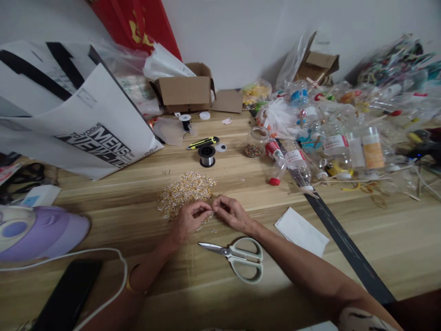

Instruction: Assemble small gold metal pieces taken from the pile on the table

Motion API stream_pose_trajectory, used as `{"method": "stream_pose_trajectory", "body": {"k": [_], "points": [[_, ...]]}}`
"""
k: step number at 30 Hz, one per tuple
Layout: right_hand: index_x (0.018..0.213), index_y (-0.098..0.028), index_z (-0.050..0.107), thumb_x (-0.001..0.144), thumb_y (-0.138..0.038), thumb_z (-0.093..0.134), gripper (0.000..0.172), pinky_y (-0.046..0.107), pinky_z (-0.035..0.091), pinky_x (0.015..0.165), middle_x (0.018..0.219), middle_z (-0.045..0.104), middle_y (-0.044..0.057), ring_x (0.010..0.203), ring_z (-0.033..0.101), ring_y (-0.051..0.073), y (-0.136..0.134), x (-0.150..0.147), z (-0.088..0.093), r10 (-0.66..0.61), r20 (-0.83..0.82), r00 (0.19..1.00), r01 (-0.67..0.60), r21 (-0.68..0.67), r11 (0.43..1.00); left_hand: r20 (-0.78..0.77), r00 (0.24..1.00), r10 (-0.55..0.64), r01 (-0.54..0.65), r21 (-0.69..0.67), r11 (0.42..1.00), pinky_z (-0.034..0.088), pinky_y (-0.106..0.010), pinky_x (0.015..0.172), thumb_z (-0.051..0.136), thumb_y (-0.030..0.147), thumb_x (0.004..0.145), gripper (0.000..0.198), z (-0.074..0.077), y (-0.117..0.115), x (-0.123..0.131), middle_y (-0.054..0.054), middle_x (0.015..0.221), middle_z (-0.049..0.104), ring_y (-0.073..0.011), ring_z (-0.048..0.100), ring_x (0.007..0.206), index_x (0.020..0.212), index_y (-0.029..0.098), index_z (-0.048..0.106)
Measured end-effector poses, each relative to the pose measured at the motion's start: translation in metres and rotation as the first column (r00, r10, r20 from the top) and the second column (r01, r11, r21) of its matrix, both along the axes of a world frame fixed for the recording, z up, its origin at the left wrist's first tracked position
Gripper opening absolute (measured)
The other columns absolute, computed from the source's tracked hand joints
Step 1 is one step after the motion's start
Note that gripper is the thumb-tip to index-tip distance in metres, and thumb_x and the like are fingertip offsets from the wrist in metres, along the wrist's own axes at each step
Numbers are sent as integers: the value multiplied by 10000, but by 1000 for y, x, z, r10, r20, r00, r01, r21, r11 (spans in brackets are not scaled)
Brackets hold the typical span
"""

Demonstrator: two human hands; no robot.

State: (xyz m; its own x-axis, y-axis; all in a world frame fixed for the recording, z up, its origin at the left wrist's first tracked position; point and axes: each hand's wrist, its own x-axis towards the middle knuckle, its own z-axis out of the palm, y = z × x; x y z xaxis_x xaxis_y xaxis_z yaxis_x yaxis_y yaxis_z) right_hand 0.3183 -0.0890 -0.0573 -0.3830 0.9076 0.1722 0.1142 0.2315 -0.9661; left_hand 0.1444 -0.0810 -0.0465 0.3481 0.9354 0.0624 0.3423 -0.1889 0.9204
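Note:
My left hand [193, 217] and my right hand [230, 211] meet fingertip to fingertip at the near edge of a loose heap of small gold and clear pieces [186, 191]. Both hands are closed in a pinch. Whatever lies between the fingertips is too small to make out. A pair of scissors [226, 252] with pale handles lies just below the hands, blades pointing left and slightly apart. Beyond the heap stands a spool of silvery wire [207, 157], beside a yellow and black utility knife [203, 143].
White shopping bag [103, 119] at left; black phone [67, 294] and white cable [119, 257] near the left forearm. Folded white paper [302, 231] lies right of my right arm. Plastic bottles [298, 161] and a glass jar [257, 141] crowd the back right. A cardboard box [184, 94] stands behind.

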Motion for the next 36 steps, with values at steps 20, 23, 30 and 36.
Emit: {"method": "stream_pose_trajectory", "body": {"k": [20,23,30,36], "points": [[822,-148,513,879,-385,478,245,207,320,535,661,446,-22,581,384,91,0,0,-2,-17,-1,1000,17,-19,1000,-203,979,-16,58,202,978,407,-203,572,510,257,835,187,2,0,-3,1,619,623,-110,545,559,753,161,649],[815,-146,520,871,-391,491,253,205,324,535,668,458,-19,583,394,90,0,0,-3,-32,0,999,32,-25,999,-208,978,-12,52,189,981,400,-198,556,505,263,838,190,1,0,-4,8,594,609,-107,541,545,758,159,641],[803,-149,516,866,-367,506,227,206,334,533,670,470,-15,591,407,90,0,-1,-2,-66,-31,997,64,-44,997,-194,981,28,-3,130,992,395,-189,523,486,277,842,191,3,-1,-4,32,544,568,-99,528,507,726,166,589],[827,-164,508,875,-377,489,219,215,363,544,683,475,-7,618,431,106,-1,-1,-3,-96,-39,995,94,-48,994,-183,982,49,-24,140,990,391,-194,502,477,284,843,215,4,0,-3,30,547,567,-94,509,479,686,169,569]]}}
